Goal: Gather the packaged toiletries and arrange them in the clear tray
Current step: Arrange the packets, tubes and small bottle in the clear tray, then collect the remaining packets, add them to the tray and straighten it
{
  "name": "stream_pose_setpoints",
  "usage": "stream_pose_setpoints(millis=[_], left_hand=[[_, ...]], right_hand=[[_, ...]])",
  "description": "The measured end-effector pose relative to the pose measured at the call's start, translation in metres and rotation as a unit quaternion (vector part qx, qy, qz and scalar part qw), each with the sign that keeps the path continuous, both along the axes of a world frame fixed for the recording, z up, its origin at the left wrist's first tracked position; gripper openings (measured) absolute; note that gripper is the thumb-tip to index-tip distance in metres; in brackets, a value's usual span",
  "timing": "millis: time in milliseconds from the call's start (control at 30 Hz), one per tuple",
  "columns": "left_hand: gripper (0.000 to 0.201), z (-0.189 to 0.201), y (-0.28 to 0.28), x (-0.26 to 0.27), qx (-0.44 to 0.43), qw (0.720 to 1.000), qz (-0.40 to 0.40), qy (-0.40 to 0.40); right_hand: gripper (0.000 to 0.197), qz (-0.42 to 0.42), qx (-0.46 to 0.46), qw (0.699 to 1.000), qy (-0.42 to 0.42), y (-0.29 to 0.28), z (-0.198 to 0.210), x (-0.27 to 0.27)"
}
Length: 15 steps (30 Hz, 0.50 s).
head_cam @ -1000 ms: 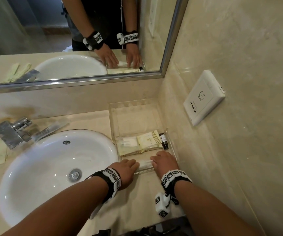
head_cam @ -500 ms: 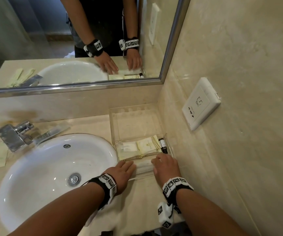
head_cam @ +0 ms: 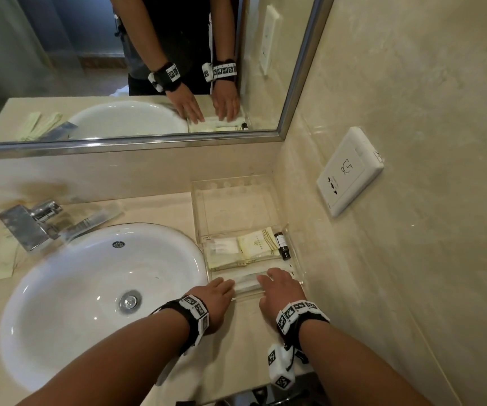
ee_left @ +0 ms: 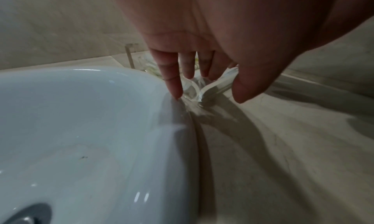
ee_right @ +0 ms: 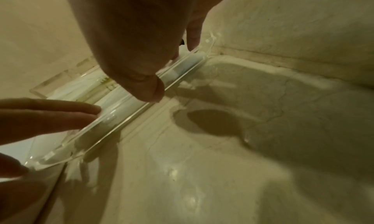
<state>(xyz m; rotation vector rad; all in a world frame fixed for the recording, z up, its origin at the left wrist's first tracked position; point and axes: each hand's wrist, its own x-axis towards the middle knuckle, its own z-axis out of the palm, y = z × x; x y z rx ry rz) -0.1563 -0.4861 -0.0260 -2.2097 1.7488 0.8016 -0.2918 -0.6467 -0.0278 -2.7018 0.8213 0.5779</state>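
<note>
The clear tray (head_cam: pixel 199 206) sits on the counter right of the sink, against the right wall. Its near half holds cream sachets (head_cam: pixel 255 243), a white packet (head_cam: pixel 221 246) and a small dark bottle (head_cam: pixel 282 244). A long white packet (head_cam: pixel 246 281) lies along the near wall. My left hand (head_cam: pixel 224 285) touches the tray's near left corner (ee_left: pixel 197 93) with straight fingers (ee_left: pixel 174 83). My right hand (head_cam: pixel 276 278) rests its fingers over the near wall (ee_right: pixel 125 120), thumb (ee_right: pixel 145 88) outside it. Neither hand grips anything.
The white sink (head_cam: pixel 90 288) lies left of the tray, with a chrome faucet (head_cam: pixel 31 224) behind it. A long packet (head_cam: pixel 95 219) and pale sachets (head_cam: pixel 2 273) lie by the faucet. A wall outlet (head_cam: pixel 349 171) sits on the right wall, and a mirror (head_cam: pixel 119 68) hangs behind.
Both hands stay at the tray's near edge and have barely shifted. In the mirror their fingers now lie flatter. The head view has moved slightly.
</note>
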Motion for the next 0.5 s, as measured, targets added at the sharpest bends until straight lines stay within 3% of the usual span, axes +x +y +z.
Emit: stream_pose_setpoints(millis=[267, 500], left_hand=[[0.066, 0.025, 0.014, 0.016, -0.031, 0.998, 0.053, 0.009], [0.063, 0.056, 0.053, 0.055, -0.088, 0.978, 0.187, 0.006]], right_hand=[[0.06, -0.017, 0.009, 1.0, 0.008, 0.003, 0.02, 0.015], [0.059, 0.002, 0.019, 0.999, -0.046, 0.02, 0.051, 0.052]])
